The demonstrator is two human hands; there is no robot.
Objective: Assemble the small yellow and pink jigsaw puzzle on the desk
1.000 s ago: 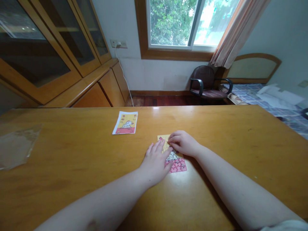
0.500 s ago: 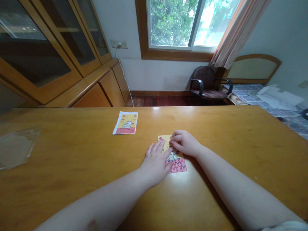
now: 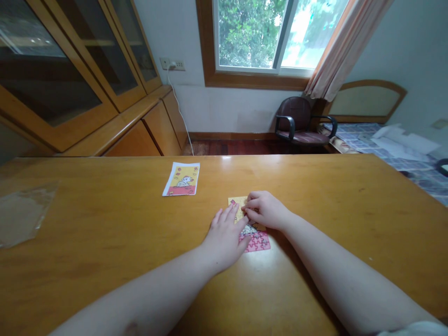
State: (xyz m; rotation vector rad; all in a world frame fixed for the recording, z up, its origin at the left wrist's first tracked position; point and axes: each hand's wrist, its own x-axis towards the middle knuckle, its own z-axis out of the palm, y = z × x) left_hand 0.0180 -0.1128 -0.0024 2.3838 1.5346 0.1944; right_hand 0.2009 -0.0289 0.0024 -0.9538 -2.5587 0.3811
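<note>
Left hand (image 3: 226, 238), flat and open, steadies the jigsaw (image 3: 259, 241) at its 8 o'clock edge, while right hand (image 3: 266, 210), fingertips bunched and grip hidden, seemingly seats a piece that wants careful alignment.

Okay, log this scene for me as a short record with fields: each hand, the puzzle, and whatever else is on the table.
left hand: flat, fingers spread, lying on the left side of the jigsaw puzzle
right hand: fingers curled, tips on the upper part of the jigsaw puzzle; cannot tell if it holds a piece
jigsaw puzzle: yellow top, pink bottom, flat on the wooden table
picture card: farther back and left, apart from both hands
clear plastic bag: near the table's left edge
</note>
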